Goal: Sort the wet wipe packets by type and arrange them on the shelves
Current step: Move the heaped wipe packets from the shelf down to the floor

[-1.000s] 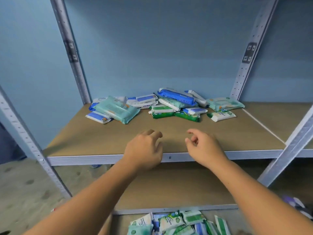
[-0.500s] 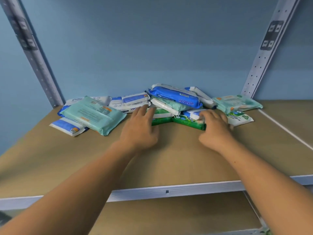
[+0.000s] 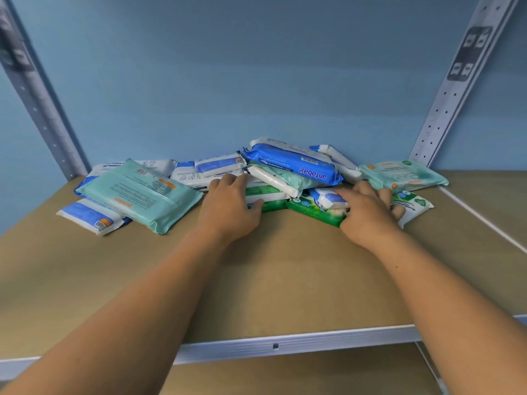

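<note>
At the far left of the shelf (image 3: 285, 269) I see a small blue-and-white packet (image 3: 88, 216) lying flat, partly under a large teal packet (image 3: 139, 192) that slants across it. Behind them, white-and-blue packets (image 3: 216, 169) lie against the blue wall. My left hand (image 3: 228, 206) comes next. Its fingers lie fairly straight and relaxed over the edge of the pile, and its thumb touches the front of a green-and-white packet (image 3: 265, 193), so nothing is clamped. Above the middle, a blue antabax packet (image 3: 293, 163) tops the heap, resting on a pale green packet (image 3: 281, 181). A dark green packet (image 3: 313, 213) lies at the front. My right hand (image 3: 368, 212) covers its right end, fingers bent over a little blue-and-white packet (image 3: 328, 196). I cannot tell whether that hand is gripping or only resting. Just right of it lies a white-and-green packet (image 3: 415, 205), and behind that a light teal packet (image 3: 402, 173) by the metal upright (image 3: 456, 89).
</note>
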Motion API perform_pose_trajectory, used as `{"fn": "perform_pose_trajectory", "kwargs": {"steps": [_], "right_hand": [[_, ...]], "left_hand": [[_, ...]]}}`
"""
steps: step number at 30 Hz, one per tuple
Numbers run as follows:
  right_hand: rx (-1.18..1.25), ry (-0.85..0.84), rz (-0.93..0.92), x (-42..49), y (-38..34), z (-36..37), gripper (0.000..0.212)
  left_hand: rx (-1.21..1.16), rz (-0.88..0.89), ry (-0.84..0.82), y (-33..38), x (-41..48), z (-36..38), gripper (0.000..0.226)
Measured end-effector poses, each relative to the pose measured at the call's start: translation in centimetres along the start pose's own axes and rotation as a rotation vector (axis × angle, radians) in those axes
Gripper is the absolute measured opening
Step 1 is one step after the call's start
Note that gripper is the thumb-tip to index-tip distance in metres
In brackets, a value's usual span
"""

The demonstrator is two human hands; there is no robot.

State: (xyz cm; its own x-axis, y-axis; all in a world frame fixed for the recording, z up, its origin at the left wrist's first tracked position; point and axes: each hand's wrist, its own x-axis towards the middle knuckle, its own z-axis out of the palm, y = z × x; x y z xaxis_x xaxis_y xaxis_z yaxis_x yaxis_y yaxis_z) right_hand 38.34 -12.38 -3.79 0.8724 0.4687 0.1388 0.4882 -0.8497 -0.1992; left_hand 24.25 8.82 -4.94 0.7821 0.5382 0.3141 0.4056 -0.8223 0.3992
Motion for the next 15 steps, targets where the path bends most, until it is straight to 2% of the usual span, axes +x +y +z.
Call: {"fn": "perform_pose_trajectory", "kwargs": {"steps": [5, 9, 14, 15], "right_hand": [[-0.123, 0.004, -0.087, -0.1, 0.1, -1.4, 0.046], [-0.061, -0.072, -0.036, -0.2, 0.1, -1.8, 0.039], [-0.052, 0.16, 0.136, -0.3, 0.2, -1.3, 0.021], [-0.029, 0.155, 0.15, -0.2, 0.1, -1.0, 0.028]], "left_hand": [[0.055, -0.032, -0.001, 0.4, 0.1, 0.3, 0.067], [0.086, -0.069, -0.03, 0.7, 0.0, 0.1, 0.074], [0.094, -0.085, -0.063, 0.8, 0.2, -0.5, 0.08], [0.092, -0.081, -0.068, 0.7, 0.3, -0.5, 0.079]]}}
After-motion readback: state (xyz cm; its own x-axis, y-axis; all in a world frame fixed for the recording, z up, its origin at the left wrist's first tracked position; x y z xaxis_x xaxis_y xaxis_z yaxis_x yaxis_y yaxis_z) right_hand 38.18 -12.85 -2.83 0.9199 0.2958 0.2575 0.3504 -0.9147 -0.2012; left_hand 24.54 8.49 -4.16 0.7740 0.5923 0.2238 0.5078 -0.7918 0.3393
